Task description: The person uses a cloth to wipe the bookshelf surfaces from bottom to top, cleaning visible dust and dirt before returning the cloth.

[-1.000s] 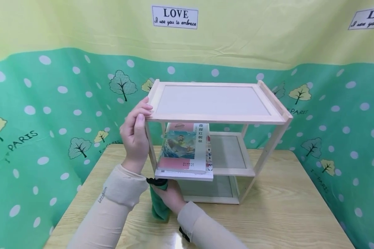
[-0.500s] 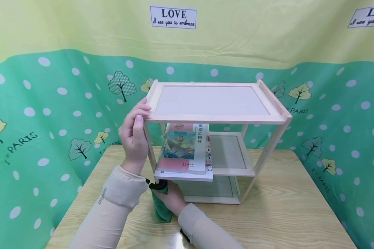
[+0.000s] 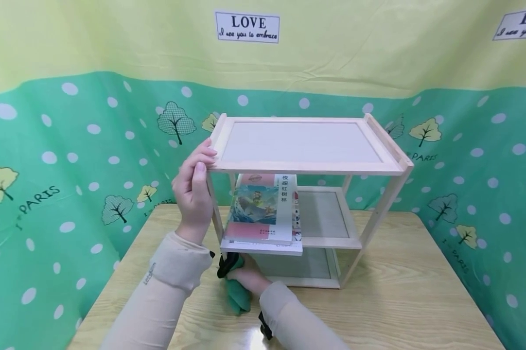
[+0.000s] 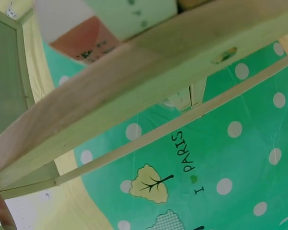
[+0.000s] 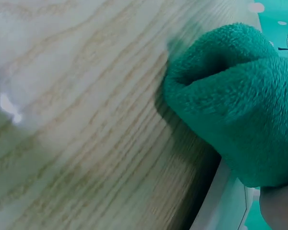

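My left hand [image 3: 195, 189] grips the top left corner of a small wooden shelf rack [image 3: 298, 141], fingers over the top edge and thumb at the front. In the left wrist view the rack's wooden post [image 4: 110, 91] runs across close up. Low at the rack's front left leg, my right hand [image 3: 251, 275] holds a fluffy green cloth [image 3: 237, 295], which hangs toward the tabletop. A black band shows at the cloth's upper end. In the right wrist view the folded cloth [image 5: 245, 105] lies close over the wood, with part of the hand below it.
Two stacked books [image 3: 256, 204] lie on the left of the middle shelf, their front ends jutting past its edge. The rack's lowest shelf [image 3: 298, 265] sits just above the wooden table [image 3: 398, 291]. A green and yellow curtain [image 3: 92, 170] surrounds the table.
My right hand and the green cloth have shifted a little to the right, and the cloth's hanging end has twisted. The left hand keeps its hold on the corner.
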Tool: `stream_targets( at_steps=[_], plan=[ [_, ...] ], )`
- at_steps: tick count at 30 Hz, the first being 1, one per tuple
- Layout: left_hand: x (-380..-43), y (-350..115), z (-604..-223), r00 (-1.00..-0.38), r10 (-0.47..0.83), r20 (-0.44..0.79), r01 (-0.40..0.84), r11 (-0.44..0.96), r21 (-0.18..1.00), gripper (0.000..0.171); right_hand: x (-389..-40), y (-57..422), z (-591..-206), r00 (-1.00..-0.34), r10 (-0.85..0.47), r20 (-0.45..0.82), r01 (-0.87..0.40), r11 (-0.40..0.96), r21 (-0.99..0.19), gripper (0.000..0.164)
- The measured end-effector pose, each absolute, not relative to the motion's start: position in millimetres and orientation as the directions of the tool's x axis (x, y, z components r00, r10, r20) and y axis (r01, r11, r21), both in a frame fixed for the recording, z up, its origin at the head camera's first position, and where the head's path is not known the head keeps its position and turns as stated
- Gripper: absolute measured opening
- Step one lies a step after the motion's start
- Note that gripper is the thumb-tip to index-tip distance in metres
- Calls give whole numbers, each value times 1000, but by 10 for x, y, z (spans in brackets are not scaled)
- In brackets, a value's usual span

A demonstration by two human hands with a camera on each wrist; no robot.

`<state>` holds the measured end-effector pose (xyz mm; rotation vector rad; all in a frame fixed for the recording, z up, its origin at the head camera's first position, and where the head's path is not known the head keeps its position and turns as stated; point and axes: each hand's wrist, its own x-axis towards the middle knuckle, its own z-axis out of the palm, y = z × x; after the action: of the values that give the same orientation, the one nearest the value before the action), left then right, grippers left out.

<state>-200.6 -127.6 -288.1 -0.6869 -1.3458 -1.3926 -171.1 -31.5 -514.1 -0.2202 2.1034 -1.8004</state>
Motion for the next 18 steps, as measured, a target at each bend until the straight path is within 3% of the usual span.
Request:
stream_targets(
  at_steps=[4,10,14,18],
  plan=[
    [-2021,-1262,-2878,-292,-281,914,926,155,344,24,-1740,-303,-5105,-927,-331,-177,109,212,-971,65],
    [-2046,-1228,-2876,-284,-303,910,941,91,325,23,-1819,-296,-5077,-924,-342,-173,102,216,-971,66],
    [-2062,-1209,-2877,-284,-304,909,947,63,316,23,-1863,-287,-5056,-926,-324,-192,133,195,-972,80],
    [-2069,-1202,-2886,-286,-303,909,944,73,321,23,-1871,-292,-5000,-934,-284,-217,163,200,-966,66]
  ],
)
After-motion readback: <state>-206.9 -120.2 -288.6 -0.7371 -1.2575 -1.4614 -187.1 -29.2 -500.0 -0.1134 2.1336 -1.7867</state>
